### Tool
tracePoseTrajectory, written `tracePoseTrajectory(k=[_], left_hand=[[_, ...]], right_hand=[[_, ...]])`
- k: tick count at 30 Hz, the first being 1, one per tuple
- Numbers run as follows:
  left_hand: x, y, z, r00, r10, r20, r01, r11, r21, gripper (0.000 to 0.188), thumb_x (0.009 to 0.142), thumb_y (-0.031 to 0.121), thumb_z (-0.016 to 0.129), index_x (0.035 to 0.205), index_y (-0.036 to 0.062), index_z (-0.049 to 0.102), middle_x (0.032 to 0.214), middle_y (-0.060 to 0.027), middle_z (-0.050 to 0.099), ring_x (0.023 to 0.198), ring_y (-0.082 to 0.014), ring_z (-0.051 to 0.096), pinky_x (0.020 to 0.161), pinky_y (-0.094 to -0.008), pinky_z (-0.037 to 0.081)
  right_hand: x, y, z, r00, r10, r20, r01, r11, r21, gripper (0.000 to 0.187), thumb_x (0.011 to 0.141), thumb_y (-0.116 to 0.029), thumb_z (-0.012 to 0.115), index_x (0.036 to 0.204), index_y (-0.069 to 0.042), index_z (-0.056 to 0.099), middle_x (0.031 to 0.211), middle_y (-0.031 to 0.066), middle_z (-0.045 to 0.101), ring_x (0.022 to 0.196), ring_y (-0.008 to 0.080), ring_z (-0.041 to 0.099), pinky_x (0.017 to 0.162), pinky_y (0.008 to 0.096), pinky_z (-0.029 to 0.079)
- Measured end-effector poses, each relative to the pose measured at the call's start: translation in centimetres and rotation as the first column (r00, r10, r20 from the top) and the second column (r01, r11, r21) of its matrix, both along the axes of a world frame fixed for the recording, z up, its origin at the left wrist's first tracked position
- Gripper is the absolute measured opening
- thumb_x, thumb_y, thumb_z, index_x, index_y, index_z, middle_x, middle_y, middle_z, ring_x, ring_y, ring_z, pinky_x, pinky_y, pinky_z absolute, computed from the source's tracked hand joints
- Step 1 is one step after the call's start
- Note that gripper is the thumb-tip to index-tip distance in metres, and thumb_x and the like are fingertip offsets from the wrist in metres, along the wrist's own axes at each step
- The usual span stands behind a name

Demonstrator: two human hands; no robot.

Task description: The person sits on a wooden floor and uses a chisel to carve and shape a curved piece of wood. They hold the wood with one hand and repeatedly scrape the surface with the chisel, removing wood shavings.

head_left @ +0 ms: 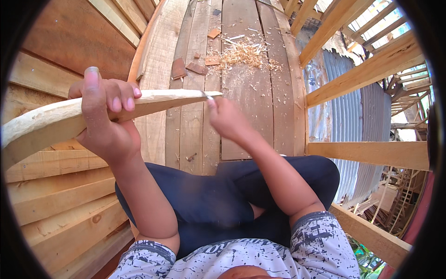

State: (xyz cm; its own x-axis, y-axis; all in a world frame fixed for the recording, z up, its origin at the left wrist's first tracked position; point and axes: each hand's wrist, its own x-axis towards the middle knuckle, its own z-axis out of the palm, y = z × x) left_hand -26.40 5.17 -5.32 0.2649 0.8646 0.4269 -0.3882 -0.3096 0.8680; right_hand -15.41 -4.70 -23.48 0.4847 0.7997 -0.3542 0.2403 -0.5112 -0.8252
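A long, curved piece of pale wood [42,125] runs from the left rim and tapers to a point in front of me. My left hand [107,109] is wrapped around its thicker part, thumb sticking up. At the tapered end, my right hand [228,118] is closed on a small knife, slightly smeared by motion. Only a short bit of its metal blade [207,96] shows, against the upper edge of the wood near the tip. The handle is hidden inside my fingers.
Curly wood shavings [246,53] lie heaped on the plank floor [246,100] ahead, with several flat brown wood chips [197,69] beside them. Stacked boards [60,166] rise at my left. On the right stand wooden rails [367,155] and corrugated metal sheets [344,111].
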Motion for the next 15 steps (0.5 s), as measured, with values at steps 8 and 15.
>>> tracePoseTrajectory(k=[8, 15], left_hand=[[-1.6, 0.8, -0.8, 0.994, -0.098, -0.048, 0.098, 0.995, 0.016, 0.026, 0.098, 0.019, 0.057, 0.076, 0.0130, 0.046, 0.063, 0.0020, 0.038, 0.057, -0.0118, 0.043, 0.066, -0.0356, 0.045], [0.2, 0.6, 0.1, 0.996, 0.088, 0.003, -0.088, 0.995, -0.048, 0.025, 0.093, 0.016, 0.065, 0.072, 0.0122, 0.052, 0.059, 0.0006, 0.044, 0.053, -0.0123, 0.046, 0.062, -0.0331, 0.048]], right_hand=[[-1.0, 0.4, 3.8, 0.998, 0.056, -0.018, -0.053, 0.988, 0.146, 0.042, 0.104, -0.029, 0.042, 0.091, 0.006, 0.060, 0.084, 0.0295, 0.064, 0.080, 0.0464, 0.062, 0.075, 0.0526, 0.047], [0.0, 1.0, -1.4, 1.000, -0.003, 0.006, 0.003, 0.996, 0.084, 0.039, 0.103, -0.025, 0.042, 0.091, 0.006, 0.061, 0.080, 0.0305, 0.065, 0.077, 0.0496, 0.063, 0.072, 0.0551, 0.049]])
